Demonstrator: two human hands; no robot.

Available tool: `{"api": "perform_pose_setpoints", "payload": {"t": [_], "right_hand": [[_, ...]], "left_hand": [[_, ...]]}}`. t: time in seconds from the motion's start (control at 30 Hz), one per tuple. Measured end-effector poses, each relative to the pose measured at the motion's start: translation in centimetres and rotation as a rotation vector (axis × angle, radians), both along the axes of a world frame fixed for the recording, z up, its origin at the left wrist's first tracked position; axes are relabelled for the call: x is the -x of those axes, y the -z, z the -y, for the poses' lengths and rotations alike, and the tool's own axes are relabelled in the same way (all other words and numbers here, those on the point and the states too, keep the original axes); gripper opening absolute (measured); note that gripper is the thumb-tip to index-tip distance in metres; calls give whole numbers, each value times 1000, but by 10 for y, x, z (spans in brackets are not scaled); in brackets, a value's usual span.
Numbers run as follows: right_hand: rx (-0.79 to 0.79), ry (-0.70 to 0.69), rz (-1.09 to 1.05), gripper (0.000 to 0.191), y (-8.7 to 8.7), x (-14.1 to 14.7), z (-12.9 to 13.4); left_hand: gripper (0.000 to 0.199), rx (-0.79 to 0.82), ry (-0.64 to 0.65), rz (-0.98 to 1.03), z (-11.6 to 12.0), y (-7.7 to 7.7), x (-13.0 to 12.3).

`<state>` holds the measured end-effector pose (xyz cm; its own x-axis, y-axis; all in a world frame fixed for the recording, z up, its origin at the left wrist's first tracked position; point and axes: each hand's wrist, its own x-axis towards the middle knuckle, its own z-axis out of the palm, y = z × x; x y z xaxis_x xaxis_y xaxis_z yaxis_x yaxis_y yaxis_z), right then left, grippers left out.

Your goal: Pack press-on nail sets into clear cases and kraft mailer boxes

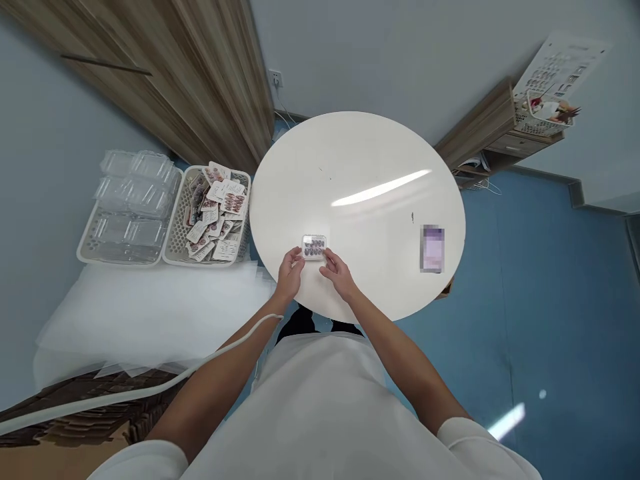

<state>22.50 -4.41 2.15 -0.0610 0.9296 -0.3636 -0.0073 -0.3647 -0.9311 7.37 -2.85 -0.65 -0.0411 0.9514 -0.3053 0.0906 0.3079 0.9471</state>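
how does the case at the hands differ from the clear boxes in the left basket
The case shows dark pieces inside; the boxes show none. The case is single, between the left hand and right hand; the boxes are piled in a basket. Both look clear.

Small workroom: baskets [176, 230] of printed cards [227, 250] and clear plastic cases [145, 197].
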Motion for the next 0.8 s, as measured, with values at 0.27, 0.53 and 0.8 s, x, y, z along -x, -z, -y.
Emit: {"api": "perform_pose_setpoints", "payload": {"t": [0.27,0.53,0.8], "right_hand": [[-8,54,117,59,0,-103,56],[-19,6,142,58,28,-139,57],[-55,-96,157,62,48,-144,58]], "left_hand": [[38,115,162,72,36,-17,-90],[37,169,121,18,45,-8,-130],[39,152,107,-53,51,5,-132]]}}
